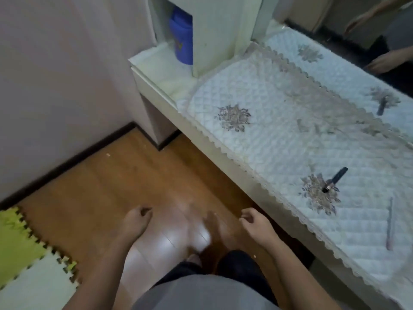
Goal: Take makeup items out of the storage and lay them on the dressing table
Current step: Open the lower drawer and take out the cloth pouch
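A brown wooden plank floor [125, 175] fills the middle, glossy where light strikes it. At its lower left lie interlocking foam puzzle mats, one lime green [15, 242] and one cream [33, 285], joined along toothed edges. A plain pale wall [55, 74] meets the floor at a black skirting board [73, 162]. A white quilted cloth with a scalloped lace border [279, 142] is spread over the table [156, 86], embroidered with grey-brown flower motifs [233, 117]. A blue plastic canister [182, 41] stands upright in a white cubby. A mirror [348, 70] behind reflects the cloth.
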Tool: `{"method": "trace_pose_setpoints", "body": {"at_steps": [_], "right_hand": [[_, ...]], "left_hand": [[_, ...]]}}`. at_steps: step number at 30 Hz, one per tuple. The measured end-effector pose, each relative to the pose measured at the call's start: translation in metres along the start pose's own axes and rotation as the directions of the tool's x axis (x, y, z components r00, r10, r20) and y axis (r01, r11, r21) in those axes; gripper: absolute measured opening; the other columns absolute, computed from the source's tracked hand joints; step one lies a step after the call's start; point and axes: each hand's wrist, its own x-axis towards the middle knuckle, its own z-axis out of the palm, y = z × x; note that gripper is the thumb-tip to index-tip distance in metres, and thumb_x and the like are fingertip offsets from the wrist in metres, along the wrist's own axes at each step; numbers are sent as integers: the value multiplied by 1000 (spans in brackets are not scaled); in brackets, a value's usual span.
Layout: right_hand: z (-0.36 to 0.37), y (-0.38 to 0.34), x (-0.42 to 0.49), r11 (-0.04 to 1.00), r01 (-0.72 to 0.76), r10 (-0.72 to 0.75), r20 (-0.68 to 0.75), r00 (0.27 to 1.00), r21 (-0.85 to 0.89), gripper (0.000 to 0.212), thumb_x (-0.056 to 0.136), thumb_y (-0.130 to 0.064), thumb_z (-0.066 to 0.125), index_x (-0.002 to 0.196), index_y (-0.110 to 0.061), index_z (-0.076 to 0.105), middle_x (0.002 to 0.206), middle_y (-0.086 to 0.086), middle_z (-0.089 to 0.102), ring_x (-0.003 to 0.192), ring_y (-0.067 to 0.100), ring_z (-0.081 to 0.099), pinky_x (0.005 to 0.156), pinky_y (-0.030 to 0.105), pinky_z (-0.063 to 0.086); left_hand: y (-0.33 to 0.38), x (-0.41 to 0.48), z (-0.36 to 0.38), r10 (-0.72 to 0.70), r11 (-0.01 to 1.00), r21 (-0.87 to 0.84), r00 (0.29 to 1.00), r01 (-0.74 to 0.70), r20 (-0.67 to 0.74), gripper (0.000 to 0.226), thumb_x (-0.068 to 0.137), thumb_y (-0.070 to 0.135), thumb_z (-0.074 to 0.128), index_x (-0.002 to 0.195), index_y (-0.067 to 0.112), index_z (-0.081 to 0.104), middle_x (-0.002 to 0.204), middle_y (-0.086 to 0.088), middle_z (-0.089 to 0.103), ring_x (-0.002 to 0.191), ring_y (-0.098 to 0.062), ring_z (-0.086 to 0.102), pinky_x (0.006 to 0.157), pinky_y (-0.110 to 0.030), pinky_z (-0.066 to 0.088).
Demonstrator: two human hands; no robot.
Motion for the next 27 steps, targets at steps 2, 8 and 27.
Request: {"method": "trace_pose_setpoints", "body": {"at_steps": [2, 8, 27], "right_hand": [[17, -35, 26, 999, 43, -41, 101, 994, -12, 36, 89, -20, 51, 123, -9, 48, 122, 7, 56, 111, 17, 52, 90, 22, 38], [29, -117, 86, 987, 160, -161, 175, 971, 21, 33, 89, -20, 51, 121, -13, 50, 117, 5, 60, 110, 18, 54, 91, 26, 39], [-14, -300, 268, 936, 297, -337, -243, 910, -187, 43, 79, -20, 64, 118, -5, 55, 120, 17, 54, 114, 30, 48, 96, 25, 31]], "left_hand": [[-19, 2, -16, -113, 984, -139, 994, 110, -13, 27, 91, 12, 48, 112, -2, 57, 99, -18, 64, 90, -31, 59, 66, -29, 41], [-34, 30, -38, -351, 817, -480, 936, 318, 22, 24, 93, 18, 45, 105, 0, 55, 103, -17, 62, 80, -23, 58, 76, -36, 37], [152, 268, -82, -173, 623, -717, 949, 312, 263, 35, 95, 25, 41, 124, 6, 47, 118, -8, 56, 92, -16, 60, 71, -21, 53]]}}
